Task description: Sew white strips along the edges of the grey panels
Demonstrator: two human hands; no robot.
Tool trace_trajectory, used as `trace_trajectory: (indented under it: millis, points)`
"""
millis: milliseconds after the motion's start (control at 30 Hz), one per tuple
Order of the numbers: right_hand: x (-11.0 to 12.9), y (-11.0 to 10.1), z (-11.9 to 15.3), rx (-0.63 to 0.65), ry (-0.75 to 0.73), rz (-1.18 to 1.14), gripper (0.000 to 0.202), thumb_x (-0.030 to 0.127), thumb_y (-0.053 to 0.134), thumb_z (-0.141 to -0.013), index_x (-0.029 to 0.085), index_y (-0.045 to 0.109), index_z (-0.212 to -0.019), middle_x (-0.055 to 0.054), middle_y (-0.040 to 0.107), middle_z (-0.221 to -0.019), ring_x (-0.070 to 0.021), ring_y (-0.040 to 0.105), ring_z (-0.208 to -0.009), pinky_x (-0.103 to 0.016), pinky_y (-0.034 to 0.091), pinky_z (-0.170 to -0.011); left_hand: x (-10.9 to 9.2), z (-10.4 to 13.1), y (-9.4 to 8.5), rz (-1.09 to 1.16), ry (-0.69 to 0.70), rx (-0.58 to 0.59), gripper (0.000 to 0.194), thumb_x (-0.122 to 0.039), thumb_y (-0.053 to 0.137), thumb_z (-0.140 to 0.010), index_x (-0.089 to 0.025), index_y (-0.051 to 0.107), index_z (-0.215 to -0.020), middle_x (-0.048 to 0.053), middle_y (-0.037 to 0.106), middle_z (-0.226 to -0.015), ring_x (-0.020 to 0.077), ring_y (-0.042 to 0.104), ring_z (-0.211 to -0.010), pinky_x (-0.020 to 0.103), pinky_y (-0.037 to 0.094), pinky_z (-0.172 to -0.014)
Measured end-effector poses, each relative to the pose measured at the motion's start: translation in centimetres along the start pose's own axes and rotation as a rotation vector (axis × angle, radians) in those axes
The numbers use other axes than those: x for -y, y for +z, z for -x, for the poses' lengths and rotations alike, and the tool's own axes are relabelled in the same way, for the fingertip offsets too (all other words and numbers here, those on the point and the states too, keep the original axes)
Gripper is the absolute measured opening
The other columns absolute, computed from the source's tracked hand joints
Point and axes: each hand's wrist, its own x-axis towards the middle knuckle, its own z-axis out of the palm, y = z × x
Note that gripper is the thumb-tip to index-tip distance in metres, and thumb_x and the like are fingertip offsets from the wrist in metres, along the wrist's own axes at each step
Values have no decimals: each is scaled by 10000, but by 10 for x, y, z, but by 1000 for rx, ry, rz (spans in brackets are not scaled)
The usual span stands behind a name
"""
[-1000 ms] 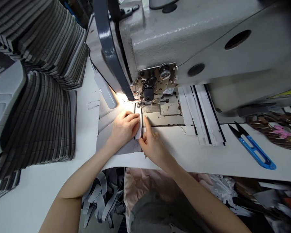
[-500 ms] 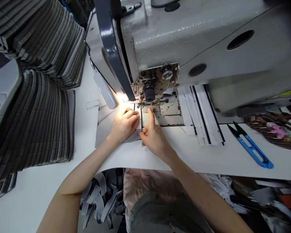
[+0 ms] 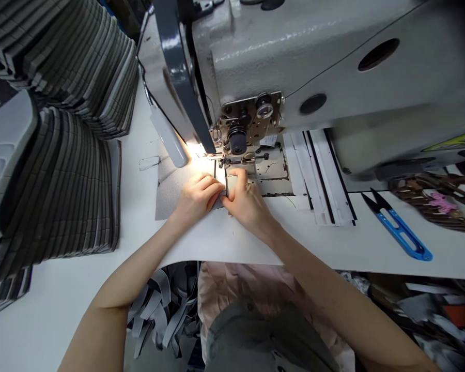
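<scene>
A grey fabric panel [image 3: 170, 194] lies under the lit needle area of a sewing machine [image 3: 251, 67]. A narrow white strip [image 3: 220, 174] runs along its right edge, by the presser foot [image 3: 221, 161]. My left hand [image 3: 199, 196] rests on the panel with bent fingers together, gripping its right edge near the front. Close beside it, my right hand [image 3: 248, 204] has its thumb at the panel's front right corner and its forefinger bent over the metal plate. The corner between my hands is partly hidden by the fingers.
Stacks of grey padded panels [image 3: 70, 186] stand at the left. White and black strips [image 3: 321, 178] lie right of the needle plate. Blue thread snips [image 3: 399, 227] and a brown openwork item [image 3: 430, 199] are farther right. Grey strips [image 3: 160, 310] hang below the table edge.
The panel has slid a little away from me under the machine. My left hand now sits nearer its front edge. My right forefinger, stretched out before, has bent.
</scene>
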Motion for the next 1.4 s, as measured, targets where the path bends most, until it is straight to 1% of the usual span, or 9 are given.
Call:
trace_trajectory:
  millis: [67, 167, 333, 467, 600, 733, 867, 1033, 1400]
  points:
    - [1, -1, 4, -7, 7, 4, 423, 123, 574, -812, 129, 482, -1225, -3, 700, -679, -245, 689, -740, -330, 469, -721, -3, 4, -2, 20, -11, 6, 190, -215, 505, -1001, -209, 688, -951, 50, 719, -922, 180, 617, -885, 324, 511, -764]
    - [1, -2, 10, 2, 13, -15, 285, 137, 606, -824, 187, 517, -1090, 13, 710, -710, -215, 686, -741, -289, 431, -675, -7, 7, -5, -4, -20, 14, 220, -179, 480, -1004, -203, 696, -969, 48, 725, -954, 183, 606, -900, 313, 513, -756]
    - [2, -3, 11, 5, -5, 9, 220, 94, 596, -846, 174, 563, -1049, 7, 701, -727, -179, 657, -711, -263, 405, -670, -9, 6, -11, -80, -24, 85, 253, -151, 462, -992, -197, 703, -933, 38, 714, -862, 182, 575, -816, 300, 490, -694]
    - [2, -1, 13, -10, -59, 112, 93, 122, 580, -889, 190, 639, -912, -5, 701, -755, -161, 624, -703, -257, 357, -646, -12, 8, -13, -158, 1, 98, 291, -119, 441, -984, -193, 701, -877, 44, 719, -872, 181, 595, -818, 309, 476, -662]
    - [-2, 2, 24, -34, -209, 365, 201, 164, 523, -955, 184, 697, -855, -45, 702, -813, -153, 585, -696, -274, 283, -592, -14, 11, -15, -169, 47, 132, 300, -84, 422, -978, -179, 701, -926, 49, 733, -944, 186, 631, -891, 312, 507, -701]
    - [-14, 4, 37, -75, -406, 525, 324, 115, 461, -968, 190, 704, -769, -33, 658, -699, -122, 506, -600, -292, 209, -547, -14, 15, -15, -113, 57, 104, 318, -57, 414, -969, -180, 685, -1080, 54, 738, -1045, 187, 651, -974, 311, 544, -763]
    - [-20, 4, 39, -85, -500, 583, 318, 91, 460, -950, 187, 760, -904, -19, 563, -536, -117, 442, -518, -318, 169, -531, -11, 14, -12, -113, 58, 51, 312, -51, 424, -962, -176, 686, -1076, 52, 742, -1031, 185, 659, -958, 311, 555, -779]
    - [-16, -3, 28, -5, -471, 602, 381, 60, 481, -903, 190, 750, -1140, -33, 590, -534, -121, 463, -506, -318, 170, -527, -2, 7, -9, -96, 47, 68, 336, -65, 410, -962, -193, 692, -1091, 55, 741, -1037, 186, 659, -964, 317, 561, -805]
    - [-9, -12, 6, 70, -342, 622, 457, 76, 440, -915, 245, 696, -1254, -52, 674, -607, -148, 569, -554, -314, 175, -539, 19, -6, 2, -110, -12, 61, 312, -139, 424, -981, -215, 707, -1088, 63, 740, -1030, 188, 672, -978, 313, 540, -800]
